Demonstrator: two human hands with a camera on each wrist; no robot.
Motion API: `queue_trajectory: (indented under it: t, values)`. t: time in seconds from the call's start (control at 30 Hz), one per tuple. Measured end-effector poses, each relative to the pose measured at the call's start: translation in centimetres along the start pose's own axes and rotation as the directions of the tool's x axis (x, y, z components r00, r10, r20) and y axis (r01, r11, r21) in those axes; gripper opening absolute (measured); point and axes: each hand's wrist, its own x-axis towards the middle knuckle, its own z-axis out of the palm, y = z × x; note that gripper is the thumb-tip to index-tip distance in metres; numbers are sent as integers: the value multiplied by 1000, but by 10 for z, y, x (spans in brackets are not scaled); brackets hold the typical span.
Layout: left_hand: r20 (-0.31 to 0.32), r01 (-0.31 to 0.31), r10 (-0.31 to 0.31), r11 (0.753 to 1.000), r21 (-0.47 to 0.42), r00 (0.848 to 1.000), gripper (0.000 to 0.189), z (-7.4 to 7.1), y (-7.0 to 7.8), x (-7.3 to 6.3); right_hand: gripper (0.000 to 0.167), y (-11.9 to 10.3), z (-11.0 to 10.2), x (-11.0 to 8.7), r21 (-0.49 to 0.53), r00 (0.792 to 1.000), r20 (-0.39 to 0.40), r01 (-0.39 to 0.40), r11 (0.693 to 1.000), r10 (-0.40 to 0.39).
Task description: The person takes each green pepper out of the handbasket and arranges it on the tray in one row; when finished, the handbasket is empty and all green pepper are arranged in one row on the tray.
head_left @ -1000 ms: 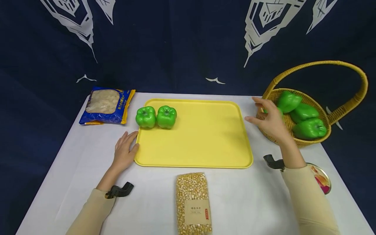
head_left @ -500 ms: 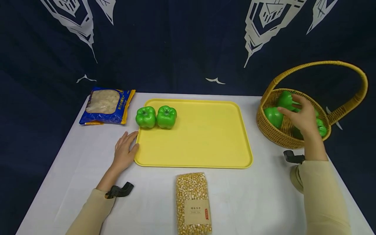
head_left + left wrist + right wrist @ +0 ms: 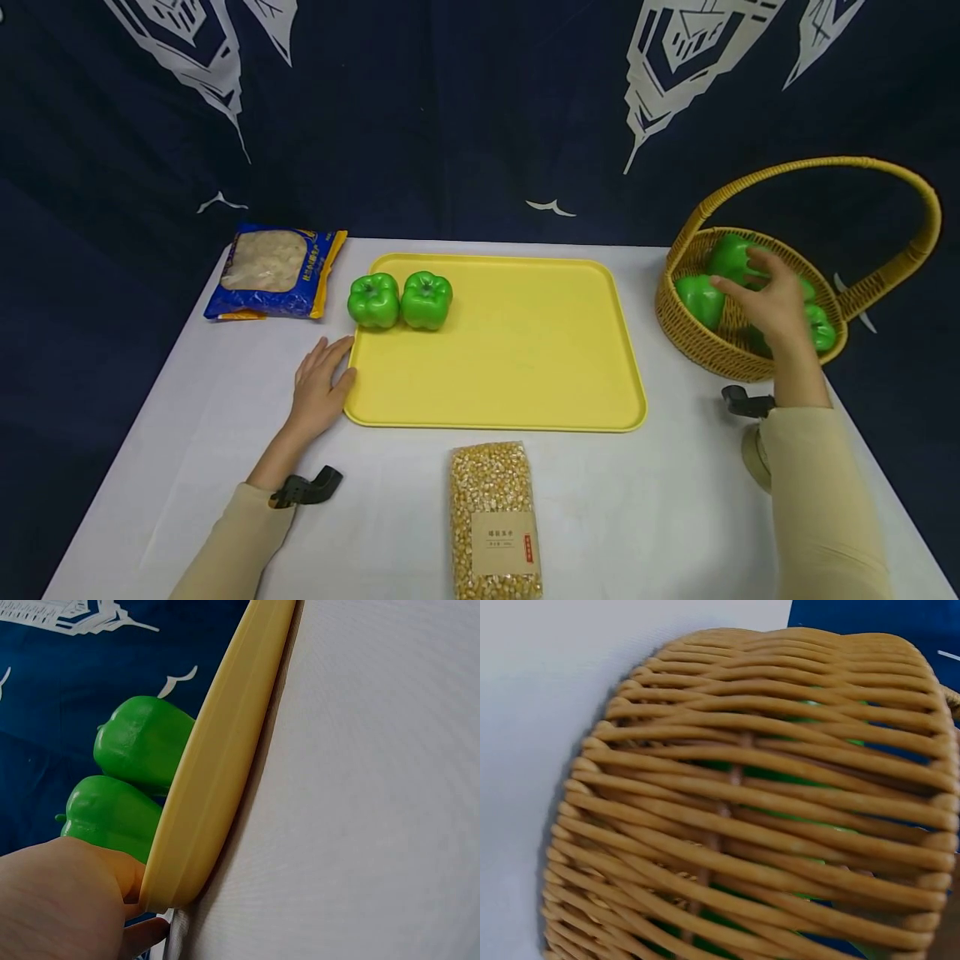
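Note:
My left hand (image 3: 317, 404) rests on the white table with its fingers against the left edge of the yellow tray (image 3: 495, 375). Two green bell peppers, one (image 3: 373, 300) at the tray's corner and another (image 3: 426, 300) beside it, stand near those fingers. My right hand (image 3: 780, 304) reaches into the wicker basket (image 3: 693, 346), thumb and fingers spread over a green pepper (image 3: 727, 254) at its back. Whether they grip it cannot be made out. Another pepper (image 3: 699, 300) lies left of the thumb; the hand partly covers others. In the right wrist view, the basket's wall (image 3: 742, 802) hides most of the hand.
A blue bag (image 3: 262, 271) with a clear window lies at the back left. A bag of corn kernels (image 3: 495, 517) is in front of the tray. A round can (image 3: 756, 457) sits partly under the right sleeve. The basket's tall handle (image 3: 817, 162) arches above it.
From beside the basket's left rim, my right hand has moved right and into the basket, then stayed nearly still. The left hand and tray have not moved.

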Motion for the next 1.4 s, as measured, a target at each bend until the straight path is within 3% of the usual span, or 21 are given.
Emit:
queue_trajectory:
  t: [0.2,0.5,0.73,0.87,1.07,1.4]
  values:
    - [-23,-23,23,1000,-5,999,49,1,-1,-1,90,7,7,4,0,999,34,-34,999,34]
    - [-24,-20,20,1000,-5,1000,49,2,-2,-1,96,18,20,8,-77,996,77,-49,996,55]
    - [-26,-22,22,1000,-6,999,49,1,-1,-2,106,20,24,11,-142,977,182,-89,986,115]
    - [-34,-31,30,999,-8,999,49,1,-2,-1,106,19,24,12,-166,972,205,-82,983,116]
    - [-28,-28,28,1000,-13,999,49,0,-2,0,105,17,23,12,-180,979,179,-67,981,100]
    - [-21,-26,26,1000,0,999,49,0,-2,1,104,8,11,-2,-85,995,1,-98,992,98]
